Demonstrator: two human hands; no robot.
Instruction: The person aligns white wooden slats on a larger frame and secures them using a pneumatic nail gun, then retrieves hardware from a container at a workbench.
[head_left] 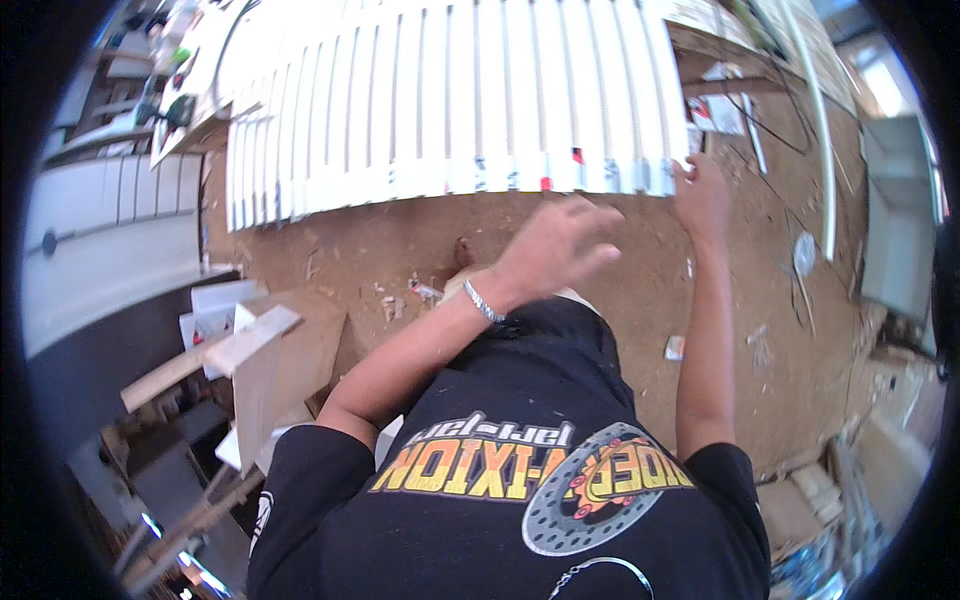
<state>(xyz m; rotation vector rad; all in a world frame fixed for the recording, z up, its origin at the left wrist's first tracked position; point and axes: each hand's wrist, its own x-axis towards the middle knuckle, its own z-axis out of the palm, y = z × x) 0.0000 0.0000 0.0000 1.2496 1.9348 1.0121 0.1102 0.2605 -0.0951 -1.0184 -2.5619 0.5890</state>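
Note:
A row of long white strips (440, 110) lies side by side across the far middle, with gaps between them. Colored marks or tape bits show at their near ends. My left hand (565, 245), with a metal bracelet on its wrist, hovers in front of these ends. Its fingers are spread and it holds nothing. At the near right corner of the row is my right hand (704, 195), its fingers bent together close beside the last strip's end. Whether something small is between those fingertips cannot be made out.
Wood offcuts and boards (260, 350) are piled at the left. A pale cabinet carcass (895, 215) stands at the far right, near a long white tube (825, 160) and a dark cable (790, 140). Scraps litter the brown floor (760, 400). A power drill (175, 110) rests at the upper left.

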